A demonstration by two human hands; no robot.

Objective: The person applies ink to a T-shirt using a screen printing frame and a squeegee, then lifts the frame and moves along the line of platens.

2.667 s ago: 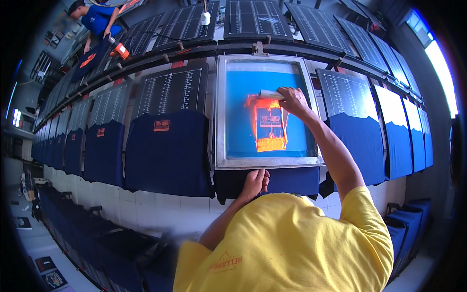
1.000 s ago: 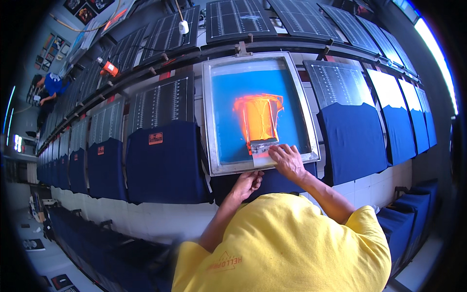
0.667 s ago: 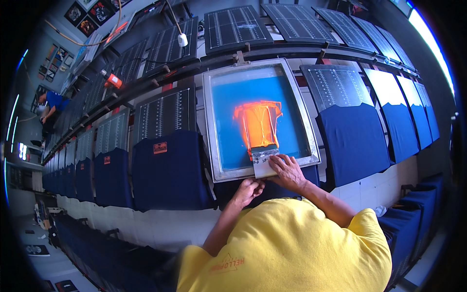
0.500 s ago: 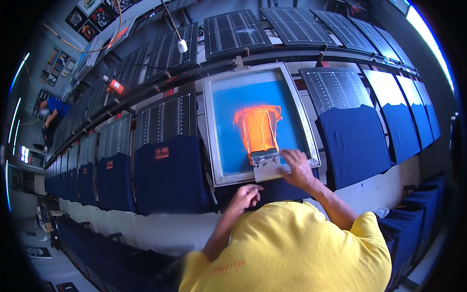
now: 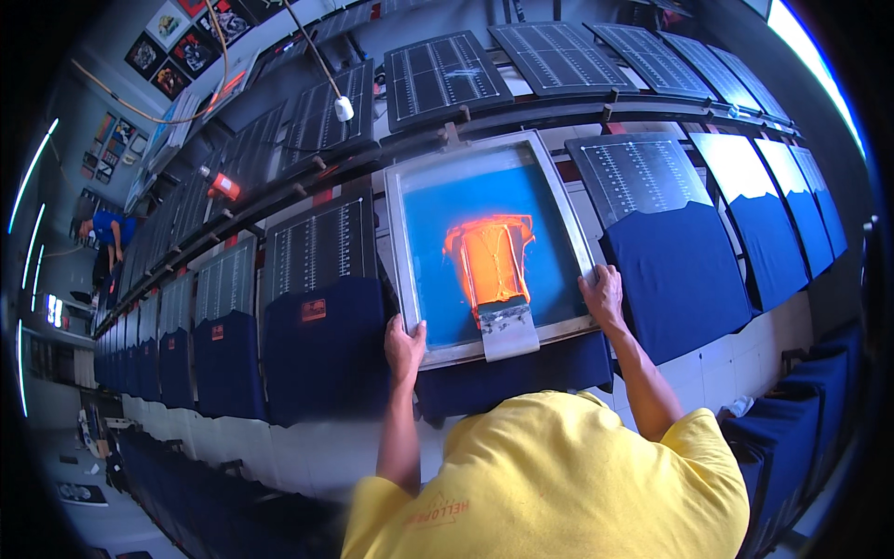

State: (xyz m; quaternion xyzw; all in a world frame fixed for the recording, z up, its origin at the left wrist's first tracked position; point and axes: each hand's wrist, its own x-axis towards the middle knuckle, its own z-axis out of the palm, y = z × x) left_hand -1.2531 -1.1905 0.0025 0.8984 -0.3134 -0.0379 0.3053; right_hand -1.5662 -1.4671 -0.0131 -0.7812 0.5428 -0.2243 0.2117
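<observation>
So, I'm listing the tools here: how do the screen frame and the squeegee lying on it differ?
Size: the screen frame is much larger; the squeegee covers only a small part of it.
Handling: the left hand and right hand grip the frame's sides, while neither touches the squeegee.
Build: the frame is a pale rim around blue mesh; the squeegee is a pale plate with a darker far end.

Both have pale grey parts.

Blue screen [image 5: 440, 210], orange ink [image 5: 489, 253], navy shirts [image 5: 678, 270]
</observation>
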